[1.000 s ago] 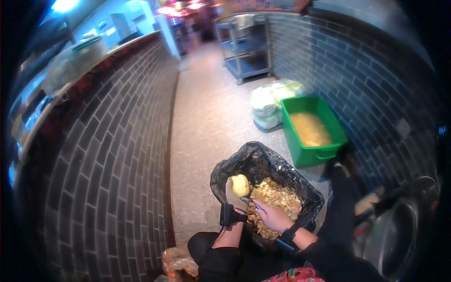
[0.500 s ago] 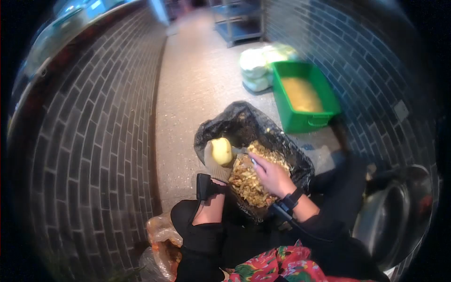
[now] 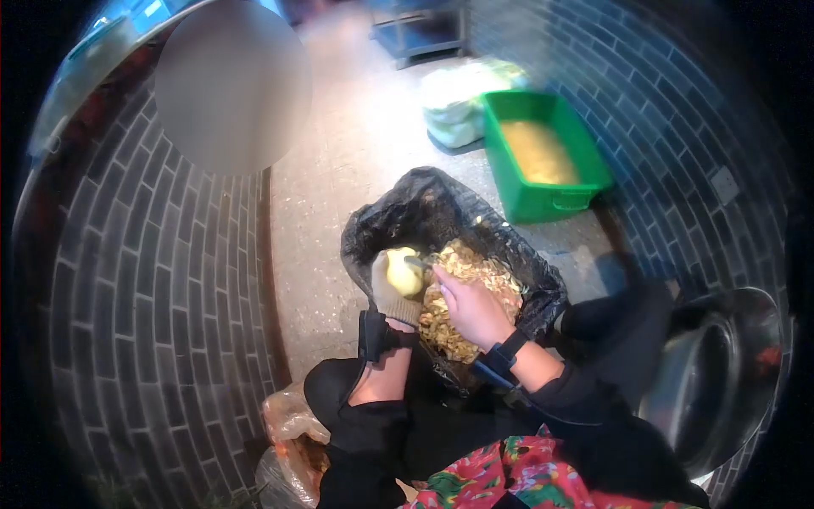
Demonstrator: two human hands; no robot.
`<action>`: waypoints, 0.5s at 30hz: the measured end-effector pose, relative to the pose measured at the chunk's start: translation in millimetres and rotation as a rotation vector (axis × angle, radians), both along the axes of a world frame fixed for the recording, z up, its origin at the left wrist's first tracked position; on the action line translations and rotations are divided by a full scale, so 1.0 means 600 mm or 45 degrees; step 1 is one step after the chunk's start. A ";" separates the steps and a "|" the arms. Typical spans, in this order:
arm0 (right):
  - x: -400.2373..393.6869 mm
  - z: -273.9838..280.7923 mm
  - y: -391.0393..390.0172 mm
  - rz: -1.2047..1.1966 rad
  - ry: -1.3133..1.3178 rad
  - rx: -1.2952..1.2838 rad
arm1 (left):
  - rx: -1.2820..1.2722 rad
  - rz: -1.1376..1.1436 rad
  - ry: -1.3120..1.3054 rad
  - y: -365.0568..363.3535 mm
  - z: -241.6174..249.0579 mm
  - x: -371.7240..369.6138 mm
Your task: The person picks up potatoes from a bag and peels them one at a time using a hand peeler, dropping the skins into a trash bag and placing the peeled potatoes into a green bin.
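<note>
My left hand (image 3: pixel 389 287), in a beige knit glove, is closed around a pale yellow peeled potato (image 3: pixel 404 271). My right hand (image 3: pixel 475 307) is bare and wrapped round a small peeler (image 3: pixel 420 264), whose head meets the potato's right side; the fingers hide most of its handle. Both hands are above a bin lined with a black bag (image 3: pixel 381 222). Heaped in it are brown and yellow peelings (image 3: pixel 462 327), just below my right hand.
Beyond the bin, a green tub (image 3: pixel 503 182) with yellowish contents stands on the floor beside white bags (image 3: pixel 454 106). A metal basin (image 3: pixel 729 382) is at my right, and a clear plastic bag (image 3: pixel 292 416) at my left. Brick walls (image 3: pixel 161 314) flank both sides. A metal rack (image 3: pixel 421 34) stands farther back.
My right hand has shifted slightly left and up, with the peeler on the potato. The potato is turned a little in my left hand. The whole view has tilted slightly.
</note>
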State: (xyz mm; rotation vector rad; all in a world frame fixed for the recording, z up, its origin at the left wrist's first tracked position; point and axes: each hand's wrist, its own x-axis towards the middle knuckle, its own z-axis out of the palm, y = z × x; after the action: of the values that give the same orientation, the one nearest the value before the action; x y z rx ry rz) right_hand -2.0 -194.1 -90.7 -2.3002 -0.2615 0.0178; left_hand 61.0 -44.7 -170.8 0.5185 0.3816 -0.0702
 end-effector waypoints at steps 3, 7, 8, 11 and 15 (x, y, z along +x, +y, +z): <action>-0.023 -0.009 0.020 0.008 0.014 -0.045 | -0.062 0.094 0.025 0.011 -0.026 0.022; -0.049 -0.028 0.045 0.056 0.149 -0.019 | 0.023 0.119 0.064 0.026 -0.024 0.013; -0.054 -0.025 0.045 0.054 0.144 -0.017 | -0.013 0.085 0.059 0.028 -0.016 0.009; -0.054 -0.011 0.036 0.079 0.225 0.007 | 0.012 0.226 0.144 0.022 -0.005 0.029; -0.028 -0.017 0.010 0.085 0.248 0.215 | 0.030 0.109 -0.104 0.051 -0.077 0.028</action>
State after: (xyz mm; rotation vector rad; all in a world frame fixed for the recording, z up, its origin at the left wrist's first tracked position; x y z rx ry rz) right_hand -19.1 -187.9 -100.7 -2.1040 -0.2297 0.2435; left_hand 78.0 -14.4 -217.1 0.5258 0.3243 0.0379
